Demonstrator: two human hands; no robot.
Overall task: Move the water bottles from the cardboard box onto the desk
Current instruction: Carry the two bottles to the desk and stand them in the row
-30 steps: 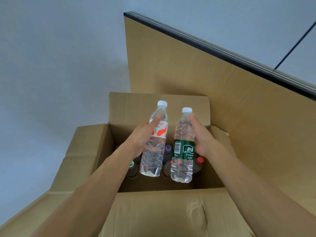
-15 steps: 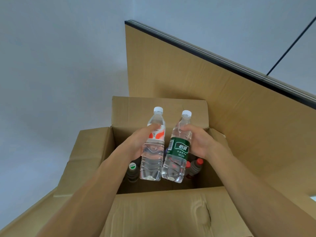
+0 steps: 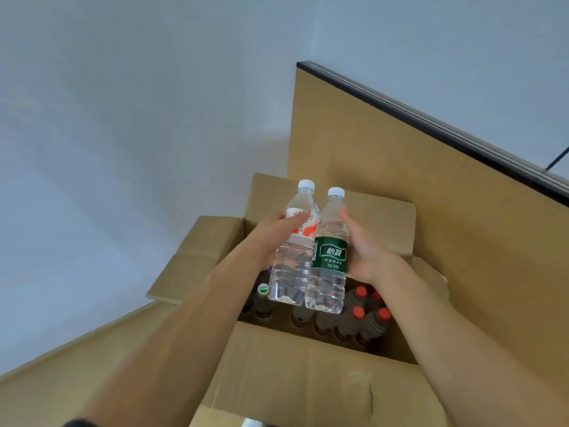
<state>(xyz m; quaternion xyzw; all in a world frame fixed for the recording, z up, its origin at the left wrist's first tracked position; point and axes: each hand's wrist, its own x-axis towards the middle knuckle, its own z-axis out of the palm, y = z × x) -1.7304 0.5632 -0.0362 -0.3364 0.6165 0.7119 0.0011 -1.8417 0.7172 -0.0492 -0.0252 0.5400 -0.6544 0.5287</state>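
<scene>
Take the open cardboard box (image 3: 295, 380) as the landmark. Left of the box is only plain grey floor (image 3: 107, 149). Just above the box's opening, the left hand (image 3: 271, 234) is wrapped around a clear water bottle with a red and white label (image 3: 292, 245); the writing on that label is too blurry to read. This bottle has a white cap and is tipped a little to the right. Right next to it, touching its side, is a second clear water bottle with a dark green label (image 3: 329, 251). The green label has white Chinese letters, with smaller lines under them that cannot be read. It also has a white cap. The right hand (image 3: 366, 251) holds this bottle from the right side, with fingers curled behind it. So two bottles are held up, both over the box and not yet on any desk. Down inside the box, under the two held bottles, more bottles stand upright. One at the left has a green and white cap (image 3: 263, 289). At the right, four have red caps (image 3: 358, 312). Behind and to the right of the box stands a tall brown board (image 3: 431, 211) with a dark top edge.
</scene>
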